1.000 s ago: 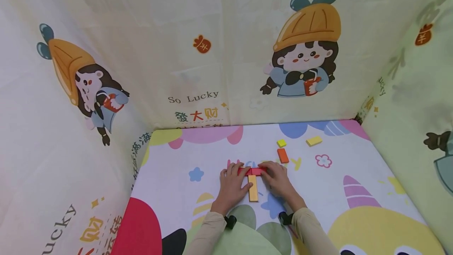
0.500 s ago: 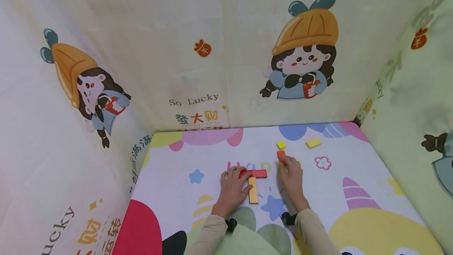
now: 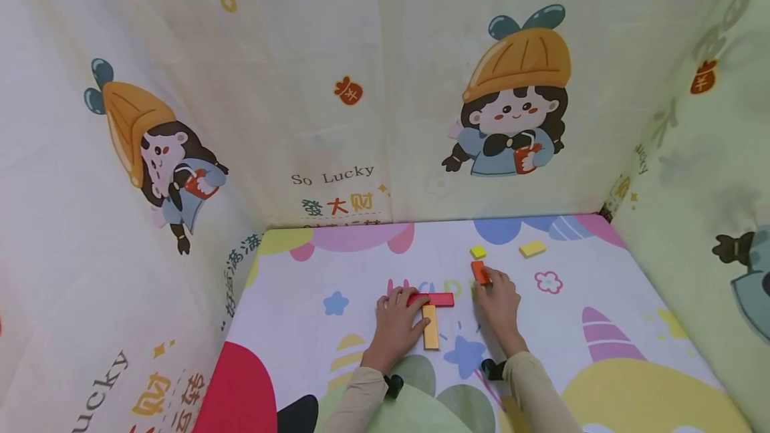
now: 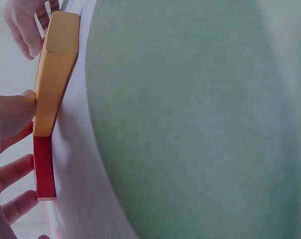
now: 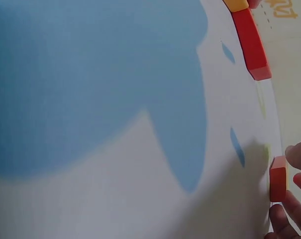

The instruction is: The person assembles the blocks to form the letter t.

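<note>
Saw the left hand [image 3: 394, 326] at the lower middle of the head view, fingers spread, tips on the left part of the red blocks [image 3: 442, 299] and thumb touching the side of the tan block [image 3: 430, 329]. Found the red blocks lying crosswise below the frame's centre, the tan block meeting their lower edge in a T. Saw the right hand [image 3: 500, 305] farther right, held narrow, thumb and bent fingers pinching the orange block [image 3: 477, 271]; could not tell how firmly. Found the orange block also at the lower right of the right wrist view. Spotted a small yellow block [image 3: 478, 252] just above it in the head view, and a pale yellow block [image 3: 532, 249] nearer the tabletop's [image 3: 361, 266] upper right. Noticed beige sleeves [image 3: 544, 386] at the bottom edge and a cartoon-printed backdrop [image 3: 415, 85] across the top.
</note>
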A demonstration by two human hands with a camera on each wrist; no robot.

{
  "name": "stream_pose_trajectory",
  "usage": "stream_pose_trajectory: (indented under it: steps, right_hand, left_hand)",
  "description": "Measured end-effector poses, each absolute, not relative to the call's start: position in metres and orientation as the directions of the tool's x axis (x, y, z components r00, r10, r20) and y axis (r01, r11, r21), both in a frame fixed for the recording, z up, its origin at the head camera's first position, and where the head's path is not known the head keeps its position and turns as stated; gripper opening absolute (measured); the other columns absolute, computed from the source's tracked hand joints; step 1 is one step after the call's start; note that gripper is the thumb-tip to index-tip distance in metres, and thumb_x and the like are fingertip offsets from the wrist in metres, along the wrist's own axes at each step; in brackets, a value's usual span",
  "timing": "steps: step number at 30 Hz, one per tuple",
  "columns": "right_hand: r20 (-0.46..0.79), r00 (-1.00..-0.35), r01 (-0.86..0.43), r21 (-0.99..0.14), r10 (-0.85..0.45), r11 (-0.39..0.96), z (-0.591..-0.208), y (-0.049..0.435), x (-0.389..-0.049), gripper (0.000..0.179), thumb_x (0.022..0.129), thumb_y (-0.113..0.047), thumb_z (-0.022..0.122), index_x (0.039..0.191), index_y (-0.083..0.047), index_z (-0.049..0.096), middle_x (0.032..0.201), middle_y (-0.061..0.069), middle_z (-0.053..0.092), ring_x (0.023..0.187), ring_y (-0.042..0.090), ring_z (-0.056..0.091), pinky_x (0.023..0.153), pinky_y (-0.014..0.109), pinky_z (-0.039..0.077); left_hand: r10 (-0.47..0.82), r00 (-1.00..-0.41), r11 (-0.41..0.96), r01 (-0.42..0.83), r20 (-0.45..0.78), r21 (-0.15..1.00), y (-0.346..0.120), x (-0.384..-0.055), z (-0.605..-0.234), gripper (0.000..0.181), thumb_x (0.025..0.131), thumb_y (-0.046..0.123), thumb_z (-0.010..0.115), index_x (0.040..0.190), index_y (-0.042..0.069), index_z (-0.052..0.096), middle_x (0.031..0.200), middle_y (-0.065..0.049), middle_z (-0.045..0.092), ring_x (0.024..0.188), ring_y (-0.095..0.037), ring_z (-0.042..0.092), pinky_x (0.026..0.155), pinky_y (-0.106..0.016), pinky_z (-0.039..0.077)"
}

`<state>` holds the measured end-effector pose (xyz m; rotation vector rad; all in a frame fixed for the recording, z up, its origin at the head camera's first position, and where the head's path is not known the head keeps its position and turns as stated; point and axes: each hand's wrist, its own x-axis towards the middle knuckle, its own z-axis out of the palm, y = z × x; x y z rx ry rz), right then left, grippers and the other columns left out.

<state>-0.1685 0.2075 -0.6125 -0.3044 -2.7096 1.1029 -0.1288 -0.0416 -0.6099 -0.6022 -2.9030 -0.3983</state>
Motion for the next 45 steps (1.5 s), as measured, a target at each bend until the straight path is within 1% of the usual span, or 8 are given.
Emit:
stream_pose_trajectory:
  steps: [6, 15, 22, 26, 30, 34, 38, 45]
  right_hand:
    - [0.047, -0.963, 0.162, -0.682, 0.265, 0.713, -0.613, 0.207, -0.173, 0.053, 0.099, -0.025, 0.065, 0.146, -0.004, 0.055, 0.145, 0.028, 0.054, 0.132, 0.048, 0.049, 0.103, 0.065, 0.036]
    - [0.065, -0.967, 0.146, -0.653, 0.247, 0.743, -0.616, 0.198, -0.170, 0.053, 0.096, -0.026, 0.071, 0.144, -0.008, 0.058, 0.139, 0.027, 0.059, 0.124, 0.046, 0.053, 0.098, 0.062, 0.036]
    - [0.068, -0.973, 0.128, -0.638, 0.221, 0.760, -0.615, 0.184, -0.171, 0.056, 0.095, -0.029, 0.073, 0.145, -0.009, 0.058, 0.139, 0.025, 0.061, 0.123, 0.046, 0.055, 0.100, 0.063, 0.035]
    - [0.069, -0.973, 0.126, -0.635, 0.219, 0.762, -0.615, 0.180, -0.171, 0.056, 0.094, -0.029, 0.074, 0.144, -0.010, 0.059, 0.138, 0.024, 0.062, 0.122, 0.045, 0.055, 0.099, 0.062, 0.034]
    - [0.057, -0.977, 0.125, -0.636, 0.207, 0.762, -0.614, 0.177, -0.172, 0.057, 0.094, -0.029, 0.073, 0.145, -0.009, 0.057, 0.140, 0.023, 0.061, 0.124, 0.044, 0.053, 0.101, 0.062, 0.031]
    - [0.023, -0.983, 0.125, -0.641, 0.182, 0.757, -0.612, 0.174, -0.174, 0.056, 0.097, -0.032, 0.071, 0.147, -0.012, 0.056, 0.144, 0.020, 0.059, 0.128, 0.043, 0.050, 0.106, 0.061, 0.028]
    - [0.010, -0.990, 0.101, -0.654, 0.142, 0.750, -0.611, 0.173, -0.174, 0.055, 0.097, -0.032, 0.069, 0.147, -0.012, 0.056, 0.145, 0.019, 0.059, 0.130, 0.042, 0.050, 0.107, 0.062, 0.026]
    - [0.062, -0.997, -0.002, -0.659, 0.052, 0.752, -0.615, 0.178, -0.176, 0.050, 0.098, -0.026, 0.070, 0.144, -0.010, 0.060, 0.142, 0.017, 0.064, 0.126, 0.041, 0.051, 0.107, 0.064, 0.022]
  left_hand:
    - [0.369, -0.907, 0.886, 0.409, 0.202, 0.220, -0.042, -0.129, -0.611, 0.050, 0.097, 0.050, 0.069, 0.144, 0.035, 0.060, 0.145, 0.004, 0.054, 0.137, -0.024, 0.045, 0.107, -0.056, 0.040]
    - [0.363, -0.905, 0.884, 0.410, 0.221, 0.226, -0.042, -0.128, -0.616, 0.050, 0.096, 0.051, 0.070, 0.143, 0.036, 0.061, 0.143, 0.005, 0.055, 0.137, -0.024, 0.046, 0.106, -0.056, 0.040]
    - [0.352, -0.906, 0.881, 0.406, 0.235, 0.242, -0.044, -0.127, -0.616, 0.050, 0.095, 0.050, 0.072, 0.142, 0.036, 0.062, 0.143, 0.005, 0.055, 0.137, -0.024, 0.045, 0.106, -0.058, 0.040]
    - [0.349, -0.909, 0.878, 0.402, 0.226, 0.259, -0.044, -0.127, -0.615, 0.051, 0.094, 0.050, 0.073, 0.142, 0.036, 0.062, 0.144, 0.004, 0.054, 0.138, -0.025, 0.044, 0.106, -0.059, 0.039]
    - [0.349, -0.911, 0.878, 0.400, 0.219, 0.264, -0.044, -0.127, -0.614, 0.051, 0.095, 0.049, 0.073, 0.142, 0.035, 0.062, 0.145, 0.004, 0.054, 0.139, -0.025, 0.044, 0.107, -0.059, 0.039]
    - [0.350, -0.911, 0.877, 0.400, 0.217, 0.266, -0.044, -0.128, -0.614, 0.051, 0.095, 0.049, 0.072, 0.142, 0.035, 0.062, 0.145, 0.004, 0.054, 0.139, -0.025, 0.044, 0.107, -0.060, 0.039]
    - [0.348, -0.914, 0.877, 0.395, 0.208, 0.272, -0.043, -0.128, -0.615, 0.050, 0.095, 0.049, 0.072, 0.142, 0.036, 0.062, 0.145, 0.004, 0.054, 0.139, -0.025, 0.043, 0.107, -0.060, 0.039]
    - [0.338, -0.918, 0.883, 0.385, 0.207, 0.269, -0.041, -0.127, -0.613, 0.050, 0.094, 0.048, 0.073, 0.142, 0.035, 0.062, 0.146, 0.004, 0.054, 0.140, -0.026, 0.043, 0.108, -0.061, 0.039]
